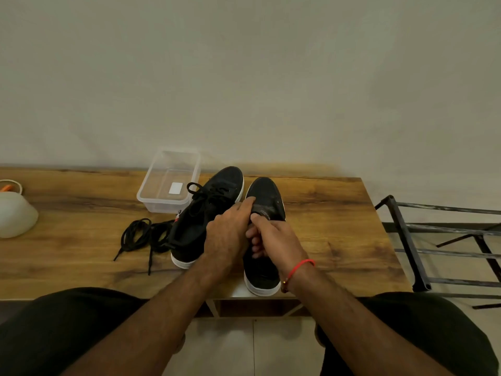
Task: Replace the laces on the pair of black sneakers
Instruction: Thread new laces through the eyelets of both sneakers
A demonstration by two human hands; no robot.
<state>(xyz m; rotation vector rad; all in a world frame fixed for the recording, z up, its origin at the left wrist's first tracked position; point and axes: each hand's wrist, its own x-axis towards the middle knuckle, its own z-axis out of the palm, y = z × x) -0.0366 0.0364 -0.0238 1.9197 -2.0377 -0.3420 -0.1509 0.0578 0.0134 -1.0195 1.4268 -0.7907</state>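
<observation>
Progress looked partial — both hands, left and right, gripped the lace-free right sneaker; left sneaker remained laced, loose laces at nine o'clock.

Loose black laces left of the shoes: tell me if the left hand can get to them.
Probably yes. The loose laces lie uncovered on the table, with only the laced sneaker between them and the left hand.

Bare forearms, red thread bracelet on right wrist, black trousers.

Dim, soft light — fisheye-warped edges
</observation>
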